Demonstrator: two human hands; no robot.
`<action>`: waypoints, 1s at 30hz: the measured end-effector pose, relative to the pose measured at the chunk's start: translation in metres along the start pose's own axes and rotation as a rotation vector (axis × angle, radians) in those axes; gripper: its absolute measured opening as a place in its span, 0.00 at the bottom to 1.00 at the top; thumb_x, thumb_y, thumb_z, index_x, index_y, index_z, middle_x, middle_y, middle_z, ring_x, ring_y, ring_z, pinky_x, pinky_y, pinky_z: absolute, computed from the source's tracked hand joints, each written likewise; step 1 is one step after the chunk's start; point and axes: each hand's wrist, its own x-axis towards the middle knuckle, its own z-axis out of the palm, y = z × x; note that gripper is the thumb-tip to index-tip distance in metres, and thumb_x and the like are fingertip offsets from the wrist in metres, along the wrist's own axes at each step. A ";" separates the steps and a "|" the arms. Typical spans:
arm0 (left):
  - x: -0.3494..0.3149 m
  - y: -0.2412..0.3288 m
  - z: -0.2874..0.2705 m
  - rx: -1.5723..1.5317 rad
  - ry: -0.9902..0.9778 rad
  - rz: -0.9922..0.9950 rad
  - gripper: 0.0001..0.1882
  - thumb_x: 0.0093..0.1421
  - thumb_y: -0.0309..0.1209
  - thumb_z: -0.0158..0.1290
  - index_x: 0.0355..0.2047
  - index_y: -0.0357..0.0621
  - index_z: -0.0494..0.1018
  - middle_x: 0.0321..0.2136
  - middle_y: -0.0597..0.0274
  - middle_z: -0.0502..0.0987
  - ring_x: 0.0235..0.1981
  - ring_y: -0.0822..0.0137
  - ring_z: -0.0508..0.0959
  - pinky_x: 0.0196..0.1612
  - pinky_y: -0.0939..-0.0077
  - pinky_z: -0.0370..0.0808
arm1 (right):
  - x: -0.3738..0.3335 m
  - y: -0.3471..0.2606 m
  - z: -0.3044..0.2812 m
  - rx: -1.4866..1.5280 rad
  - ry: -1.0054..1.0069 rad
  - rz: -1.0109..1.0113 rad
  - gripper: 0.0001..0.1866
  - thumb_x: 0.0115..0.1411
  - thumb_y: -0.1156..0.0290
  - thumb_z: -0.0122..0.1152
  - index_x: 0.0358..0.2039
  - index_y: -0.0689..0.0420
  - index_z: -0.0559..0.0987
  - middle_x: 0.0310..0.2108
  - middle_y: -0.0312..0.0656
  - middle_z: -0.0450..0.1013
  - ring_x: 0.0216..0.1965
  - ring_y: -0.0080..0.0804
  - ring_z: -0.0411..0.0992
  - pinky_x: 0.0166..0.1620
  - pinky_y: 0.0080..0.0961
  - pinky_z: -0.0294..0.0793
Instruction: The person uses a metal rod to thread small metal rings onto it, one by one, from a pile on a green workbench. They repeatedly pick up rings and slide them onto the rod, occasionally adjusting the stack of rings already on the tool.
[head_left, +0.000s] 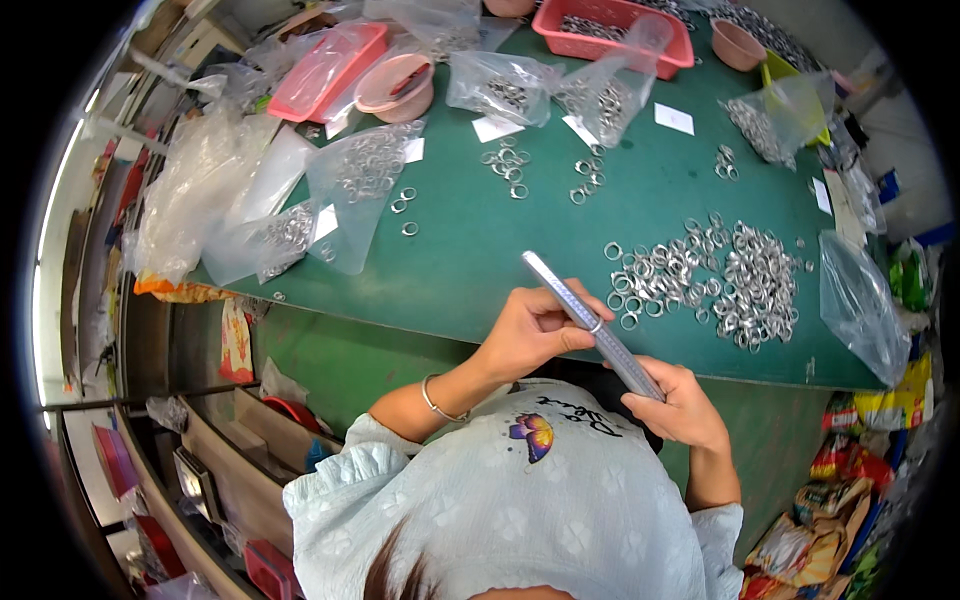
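Observation:
Over the table's near edge I hold a silver-grey ring mandrel (624, 362), tilted with its narrow end to the far left. My right hand (682, 402) is closed round its thick end. A metal ring (597, 326) sits around the shaft near its middle. My left hand (535, 328) pinches at this ring, thumb on the near side and fingers on the far side. To the right of the mandrel, a big loose heap of silver rings (752, 285) lies on the green table (460, 260).
Small groups of rings (587, 180) lie by white paper slips (674, 118). Clear bags of rings (372, 170) line the far and left sides, with pink baskets (680, 52) and a round pink tub (398, 100) behind. A flat plastic bag (860, 300) hangs over the right edge.

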 end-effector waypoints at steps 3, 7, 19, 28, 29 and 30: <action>0.001 -0.008 0.001 -0.036 0.037 0.018 0.12 0.53 0.24 0.55 0.38 0.31 0.72 0.33 0.62 0.70 0.35 0.71 0.73 0.41 0.78 0.73 | 0.004 0.003 0.002 -0.112 0.062 -0.086 0.21 0.53 0.80 0.54 0.49 0.64 0.68 0.13 0.25 0.60 0.11 0.08 0.55 0.14 0.11 0.50; -0.001 -0.012 -0.004 -0.040 0.136 0.067 0.12 0.57 0.25 0.51 0.40 0.32 0.71 0.31 0.59 0.73 0.32 0.72 0.74 0.37 0.77 0.73 | 0.004 0.002 0.001 -0.189 0.088 -0.054 0.21 0.52 0.75 0.58 0.48 0.65 0.70 0.16 0.28 0.62 0.16 0.12 0.57 0.20 0.14 0.56; 0.002 -0.001 -0.052 -0.508 0.114 0.097 0.18 0.57 0.34 0.53 0.45 0.37 0.70 0.35 0.63 0.72 0.38 0.72 0.70 0.45 0.74 0.66 | -0.007 0.006 -0.008 0.008 -0.008 0.036 0.17 0.56 0.78 0.53 0.48 0.64 0.69 0.14 0.26 0.61 0.10 0.09 0.55 0.13 0.11 0.49; -0.001 -0.013 -0.019 -0.110 -0.025 -0.056 0.16 0.48 0.31 0.61 0.37 0.37 0.74 0.34 0.61 0.72 0.39 0.70 0.71 0.44 0.76 0.69 | -0.001 -0.005 -0.004 -0.274 0.011 -0.069 0.21 0.53 0.74 0.58 0.48 0.64 0.70 0.15 0.31 0.61 0.16 0.14 0.58 0.19 0.16 0.56; -0.001 -0.011 -0.011 -0.100 -0.057 -0.110 0.17 0.47 0.30 0.62 0.36 0.37 0.75 0.34 0.61 0.72 0.38 0.70 0.72 0.43 0.77 0.70 | -0.001 -0.007 -0.004 -0.288 0.014 -0.087 0.20 0.53 0.74 0.58 0.48 0.64 0.70 0.15 0.31 0.61 0.16 0.15 0.58 0.19 0.16 0.57; -0.001 -0.003 -0.008 -0.004 -0.007 -0.101 0.17 0.43 0.29 0.64 0.34 0.35 0.76 0.31 0.62 0.72 0.35 0.69 0.74 0.39 0.79 0.71 | -0.001 -0.008 -0.003 -0.303 0.017 -0.104 0.20 0.53 0.74 0.58 0.47 0.64 0.70 0.15 0.32 0.61 0.17 0.15 0.59 0.20 0.17 0.58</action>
